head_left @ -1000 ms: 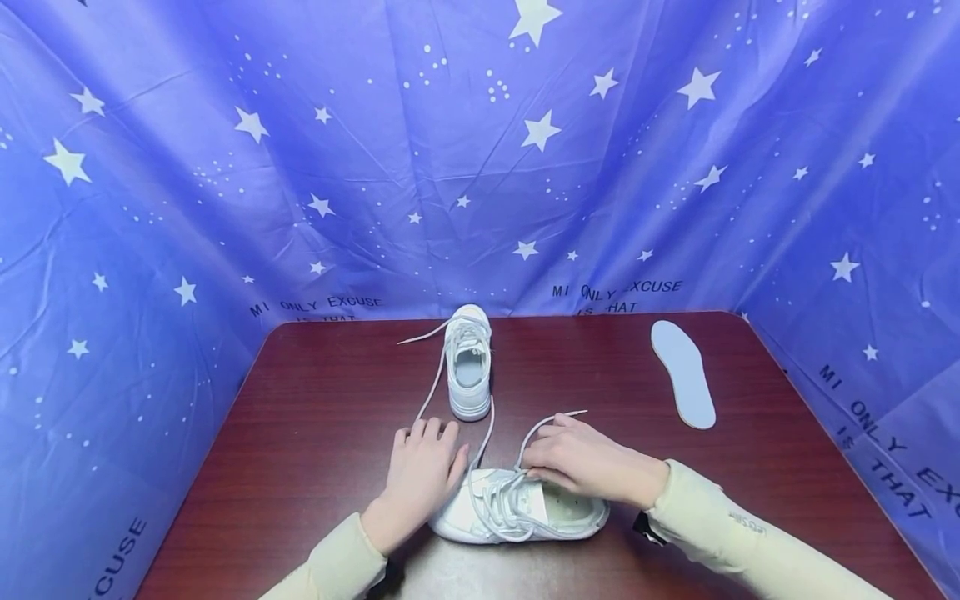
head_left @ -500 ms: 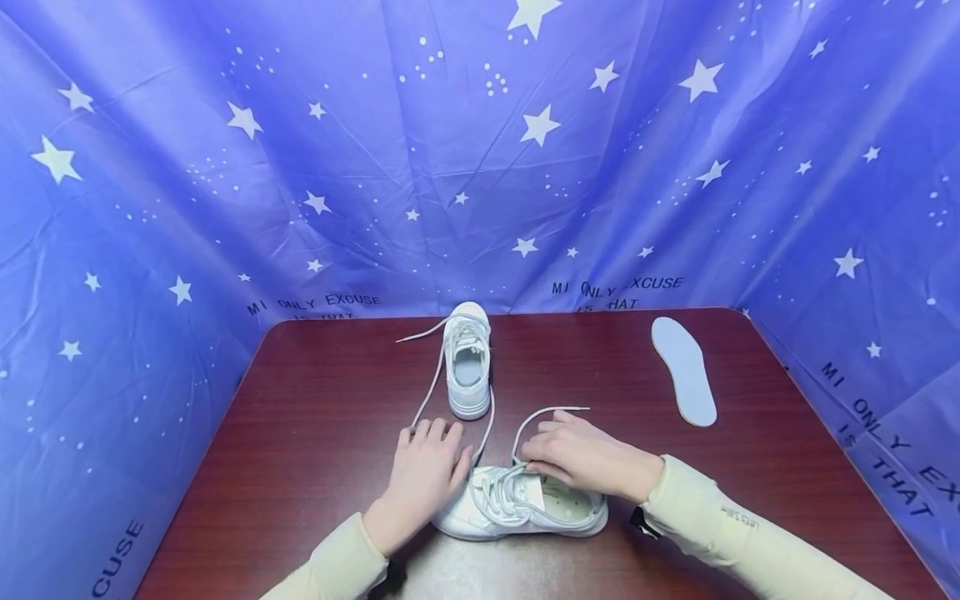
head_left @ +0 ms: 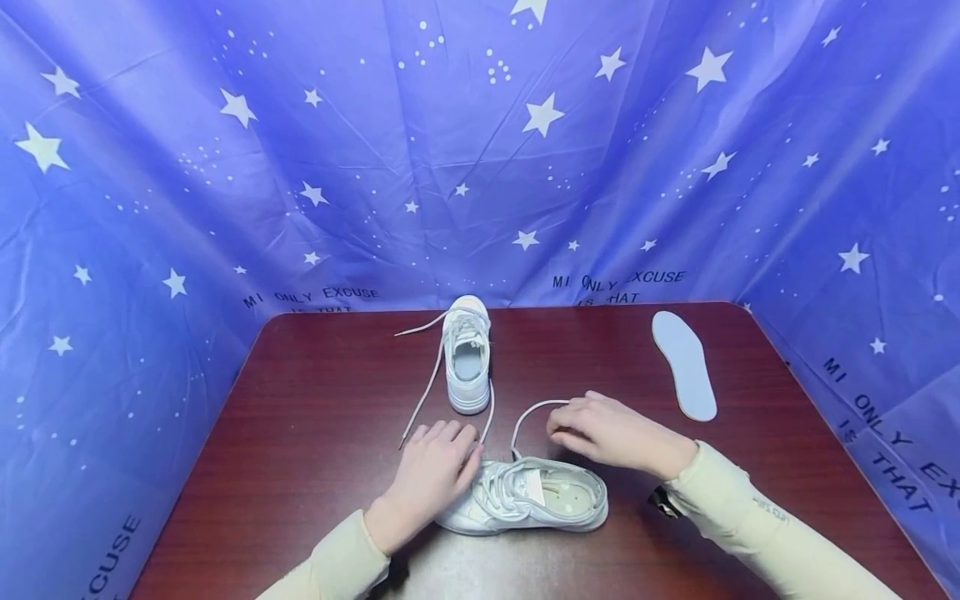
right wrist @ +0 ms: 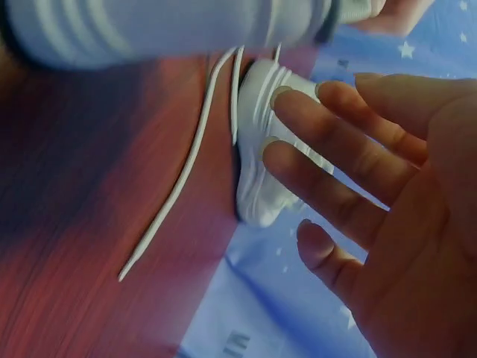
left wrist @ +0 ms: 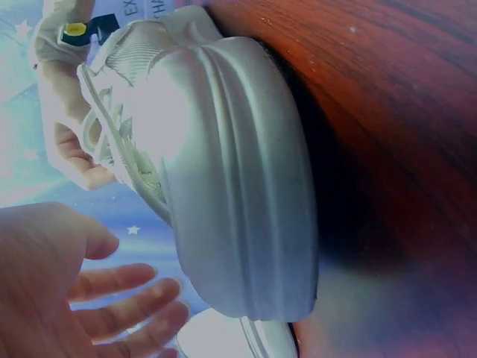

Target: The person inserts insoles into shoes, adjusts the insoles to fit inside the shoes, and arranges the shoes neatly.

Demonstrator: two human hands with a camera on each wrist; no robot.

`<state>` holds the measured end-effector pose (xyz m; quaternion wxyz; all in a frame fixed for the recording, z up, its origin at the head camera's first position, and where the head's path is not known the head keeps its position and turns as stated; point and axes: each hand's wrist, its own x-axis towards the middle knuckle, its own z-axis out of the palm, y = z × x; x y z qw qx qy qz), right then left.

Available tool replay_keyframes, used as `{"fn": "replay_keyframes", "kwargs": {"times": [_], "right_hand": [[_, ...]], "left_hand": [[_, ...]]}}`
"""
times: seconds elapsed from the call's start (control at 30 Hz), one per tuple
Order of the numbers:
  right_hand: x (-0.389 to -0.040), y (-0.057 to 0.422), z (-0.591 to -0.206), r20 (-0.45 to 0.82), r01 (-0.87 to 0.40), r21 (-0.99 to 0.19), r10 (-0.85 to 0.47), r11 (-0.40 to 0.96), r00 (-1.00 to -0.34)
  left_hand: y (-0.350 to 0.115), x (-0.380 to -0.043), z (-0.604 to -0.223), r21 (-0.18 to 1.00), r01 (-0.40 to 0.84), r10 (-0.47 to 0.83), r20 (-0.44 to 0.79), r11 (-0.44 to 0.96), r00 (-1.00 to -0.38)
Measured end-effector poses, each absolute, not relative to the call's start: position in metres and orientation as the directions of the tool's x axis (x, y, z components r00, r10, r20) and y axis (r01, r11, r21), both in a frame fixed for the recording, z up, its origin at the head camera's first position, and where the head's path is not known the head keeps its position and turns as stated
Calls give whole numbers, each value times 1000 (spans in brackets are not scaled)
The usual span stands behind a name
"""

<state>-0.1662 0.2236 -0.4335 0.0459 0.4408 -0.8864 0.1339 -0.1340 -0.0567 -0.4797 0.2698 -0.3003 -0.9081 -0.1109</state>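
A white lace-up sneaker (head_left: 543, 518) lies crosswise near the person, toe to the left, its opening showing the inside. My left hand (head_left: 433, 475) is at its toe; the left wrist view shows these fingers (left wrist: 123, 309) loosely extended, holding nothing. Beyond the heel opening, my right hand (head_left: 611, 429) hovers over the table beside a shoelace (head_left: 520, 423) that curves out from this sneaker. In the right wrist view, that lace (right wrist: 179, 175) lies loose on the table, while the right fingers (right wrist: 335, 175) are spread and apart from it.
A second white sneaker (head_left: 469, 398) stands farther back, toe toward the curtain, with long laces trailing. A pale insole (head_left: 684, 367) lies at the right rear of the dark red table (head_left: 300, 400). A blue star-patterned curtain (head_left: 420, 150) surrounds the far sides.
My right hand has left the sneaker's laces and moved right and slightly away from the person. The left hand has shifted only slightly at the toe. The view has tilted down a little.
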Motion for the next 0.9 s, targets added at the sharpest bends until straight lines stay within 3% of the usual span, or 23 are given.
{"fn": "replay_keyframes", "kwargs": {"times": [0.13, 0.43, 0.9], "right_hand": [[-166, 237, -436, 177, -759, -178, -738, 626, -651], [-169, 257, -441, 181, -738, -175, -715, 652, -675], [-180, 286, -449, 90, -663, -243, -664, 708, -742]], "left_hand": [[-54, -132, -477, 12, 643, 526, 562, 766, -638], [-49, -130, -468, 55, 713, 581, 538, 699, -611], [-33, -132, -460, 2, 914, 782, 517, 405, -347]]}}
